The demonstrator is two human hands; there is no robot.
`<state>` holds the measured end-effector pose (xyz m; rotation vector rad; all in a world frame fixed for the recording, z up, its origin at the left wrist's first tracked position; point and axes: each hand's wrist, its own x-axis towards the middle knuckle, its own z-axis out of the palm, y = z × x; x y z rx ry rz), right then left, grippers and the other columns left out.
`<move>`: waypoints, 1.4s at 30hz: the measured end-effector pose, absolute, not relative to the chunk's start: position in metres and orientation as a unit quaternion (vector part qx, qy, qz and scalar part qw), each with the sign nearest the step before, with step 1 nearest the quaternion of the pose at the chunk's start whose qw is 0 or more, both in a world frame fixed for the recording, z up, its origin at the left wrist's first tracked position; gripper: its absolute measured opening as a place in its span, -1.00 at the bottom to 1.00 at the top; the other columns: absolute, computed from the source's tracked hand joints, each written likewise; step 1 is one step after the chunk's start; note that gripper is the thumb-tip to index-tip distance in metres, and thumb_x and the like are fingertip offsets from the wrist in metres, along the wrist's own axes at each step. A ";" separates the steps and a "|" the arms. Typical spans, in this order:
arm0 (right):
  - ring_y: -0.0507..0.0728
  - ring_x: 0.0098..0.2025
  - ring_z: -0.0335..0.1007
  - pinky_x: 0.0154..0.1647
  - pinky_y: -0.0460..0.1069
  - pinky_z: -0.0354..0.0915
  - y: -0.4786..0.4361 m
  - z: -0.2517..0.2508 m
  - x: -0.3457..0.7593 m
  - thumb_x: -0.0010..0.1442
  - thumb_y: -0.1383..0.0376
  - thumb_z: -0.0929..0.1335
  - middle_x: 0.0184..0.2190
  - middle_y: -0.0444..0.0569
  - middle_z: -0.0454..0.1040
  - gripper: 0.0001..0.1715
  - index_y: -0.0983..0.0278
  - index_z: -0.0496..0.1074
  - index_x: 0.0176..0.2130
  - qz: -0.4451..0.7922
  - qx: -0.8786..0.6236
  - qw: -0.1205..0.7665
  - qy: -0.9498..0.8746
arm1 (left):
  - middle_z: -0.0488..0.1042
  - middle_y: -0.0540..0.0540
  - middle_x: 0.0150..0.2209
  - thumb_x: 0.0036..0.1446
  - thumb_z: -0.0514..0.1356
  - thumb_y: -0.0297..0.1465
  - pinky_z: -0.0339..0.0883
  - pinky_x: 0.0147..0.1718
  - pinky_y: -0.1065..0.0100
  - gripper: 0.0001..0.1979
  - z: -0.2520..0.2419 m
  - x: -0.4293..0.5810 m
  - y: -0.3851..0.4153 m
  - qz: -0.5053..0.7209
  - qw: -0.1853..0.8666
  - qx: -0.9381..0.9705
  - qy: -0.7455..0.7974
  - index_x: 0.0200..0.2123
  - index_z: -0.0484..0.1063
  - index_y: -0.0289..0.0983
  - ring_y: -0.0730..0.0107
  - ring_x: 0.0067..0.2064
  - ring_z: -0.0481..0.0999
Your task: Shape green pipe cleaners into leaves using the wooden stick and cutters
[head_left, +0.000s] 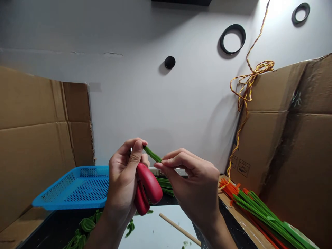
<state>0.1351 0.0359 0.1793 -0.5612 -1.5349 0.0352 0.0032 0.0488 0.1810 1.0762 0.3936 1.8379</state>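
My left hand (pixel 127 169) is closed around a hand tool with two thick red handles (pixel 150 185); its metal head is mostly hidden by my fingers, so I cannot tell if it is pliers or scissors. Between the thumb and forefinger of that hand is one end of a short green pipe cleaner (pixel 152 154). The other end is pinched by the fingertips of my right hand (pixel 192 176). The pipe cleaner slants down to the right between the two hands, above a white board (pixel 155 228).
A thin wooden stick (pixel 180 230) and green bits (pixel 130 227) lie on the board. At left are a blue perforated basket (pixel 75 190) and coiled green pieces (pixel 86 224). Bundled green pipe cleaners (pixel 269 214) and orange ones (pixel 229 188) lie right. Cardboard (pixel 293 145) flanks both sides.
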 end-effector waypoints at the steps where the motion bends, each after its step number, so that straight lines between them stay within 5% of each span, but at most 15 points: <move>1: -0.02 -0.49 0.46 -0.42 -0.10 0.47 0.036 0.179 0.135 0.22 0.47 0.51 -0.46 -0.17 0.56 -0.70 0.24 0.44 -0.47 0.005 -0.248 0.680 -0.690 | 0.27 0.11 -0.60 0.13 0.48 -0.16 0.21 -0.63 0.59 -0.71 0.182 0.003 0.049 0.751 0.469 0.436 0.160 -0.27 0.55 -0.22 0.57 -0.57 0.23; 10: 0.03 -0.40 0.57 -0.33 -0.05 0.54 0.032 0.181 0.139 0.25 0.34 0.54 -0.37 -0.16 0.60 -0.85 0.21 0.50 -0.29 -0.019 -0.260 0.655 -0.709 | 0.30 0.11 -0.59 0.09 0.51 -0.16 0.27 -0.62 0.58 -0.68 0.184 0.001 0.051 0.766 0.455 0.425 0.158 -0.25 0.56 -0.23 0.59 -0.58 0.29; 16: 0.04 -0.50 0.56 -0.40 -0.08 0.52 0.025 0.182 0.148 0.21 0.16 0.57 -0.44 -0.21 0.61 -0.64 0.17 0.42 -0.12 0.097 -0.236 0.577 -0.776 | 0.29 0.13 -0.60 0.15 0.48 -0.17 0.12 -0.71 0.62 -0.70 0.186 -0.005 0.052 0.782 0.451 0.400 0.161 -0.23 0.53 -0.22 0.62 -0.62 0.26; 22: 0.08 -0.46 0.57 -0.49 -0.08 0.37 0.022 0.176 0.132 0.37 0.04 0.44 -0.38 -0.13 0.64 -0.62 0.22 0.36 0.00 0.054 -0.244 0.504 -0.827 | 0.32 0.16 -0.58 0.05 0.53 -0.15 0.20 -0.66 0.61 -0.62 0.186 -0.004 0.051 0.779 0.461 0.394 0.161 -0.21 0.54 -0.23 0.65 -0.62 0.28; 27: 0.10 -0.51 0.54 -0.55 -0.06 0.34 0.032 0.162 0.108 0.40 0.15 0.39 -0.31 -0.04 0.67 -0.69 0.23 0.38 0.05 0.009 -0.250 0.555 -0.794 | 0.30 0.15 -0.57 0.04 0.53 -0.10 0.20 -0.63 0.61 -0.60 0.182 0.001 0.049 0.787 0.446 0.384 0.186 -0.21 0.54 -0.21 0.65 -0.61 0.25; 32: 0.08 -0.48 0.61 -0.52 -0.11 0.43 0.042 0.140 0.077 0.42 0.27 0.37 -0.29 -0.05 0.68 -0.83 0.18 0.46 0.01 -0.064 -0.223 0.728 -0.645 | 0.40 0.09 -0.39 0.04 0.52 -0.08 0.26 -0.60 0.60 -0.59 0.181 -0.006 0.054 0.775 0.457 0.372 0.227 -0.18 0.55 -0.18 0.63 -0.52 0.32; 38: 0.08 -0.48 0.62 -0.58 -0.11 0.51 0.031 0.154 0.091 0.46 0.24 0.32 -0.30 -0.01 0.64 -0.87 0.20 0.42 -0.03 0.147 -0.237 0.741 -0.611 | 0.45 0.02 -0.24 0.10 0.51 -0.17 0.45 -0.25 0.64 -0.70 0.188 -0.038 0.066 0.812 0.401 0.390 0.167 -0.25 0.59 -0.23 0.55 -0.25 0.45; 42: 0.11 -0.50 0.63 -0.57 -0.06 0.58 0.033 0.171 0.115 0.47 0.11 0.33 -0.27 0.00 0.61 -0.79 0.18 0.33 -0.03 0.248 -0.212 0.783 -0.530 | 0.47 0.02 -0.27 0.11 0.50 -0.18 0.45 -0.27 0.66 -0.73 0.189 -0.044 0.064 0.810 0.385 0.405 0.176 -0.25 0.63 -0.23 0.58 -0.31 0.43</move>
